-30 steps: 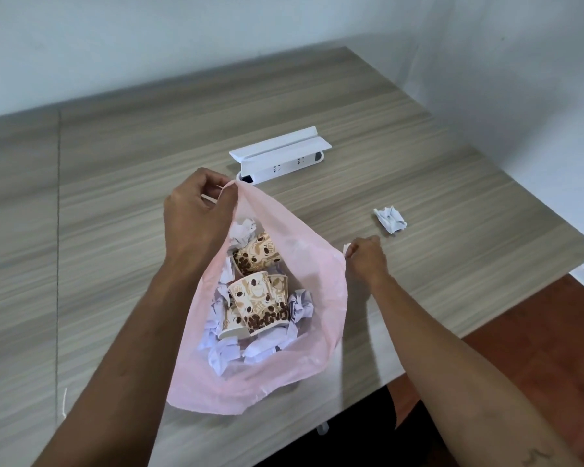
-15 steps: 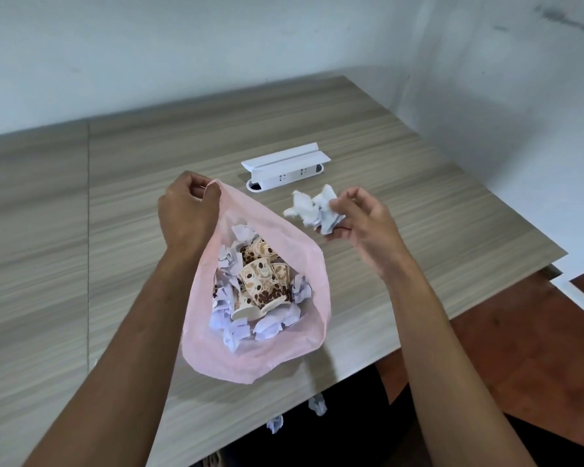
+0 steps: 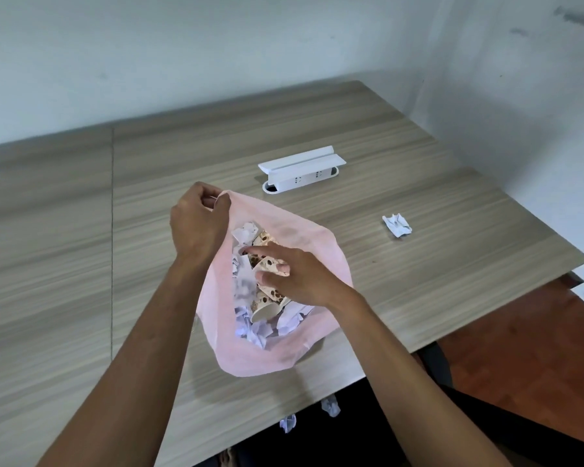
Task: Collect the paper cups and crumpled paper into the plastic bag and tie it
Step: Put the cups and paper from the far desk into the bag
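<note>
A pink plastic bag (image 3: 273,352) lies open on the wooden table (image 3: 435,281). Brown-patterned paper cups (image 3: 267,306) and several crumpled white papers (image 3: 257,332) sit inside it. My left hand (image 3: 199,227) grips the bag's rim at its far left corner and holds the mouth up. My right hand (image 3: 297,278) hovers over the bag's mouth with loose fingers, holding nothing. A blurred white paper (image 3: 245,281) shows just below its fingertips, inside the bag. One more crumpled paper (image 3: 397,225) lies on the table to the right of the bag.
A white power strip with a raised lid (image 3: 300,171) stands behind the bag. Two crumpled paper bits (image 3: 331,406) lie on the floor under the table's near edge. A white wall runs behind and to the right of the table.
My right hand brought a wad of crumpled paper from beside the bag over its mouth and let it go. My left hand kept its hold on the rim.
</note>
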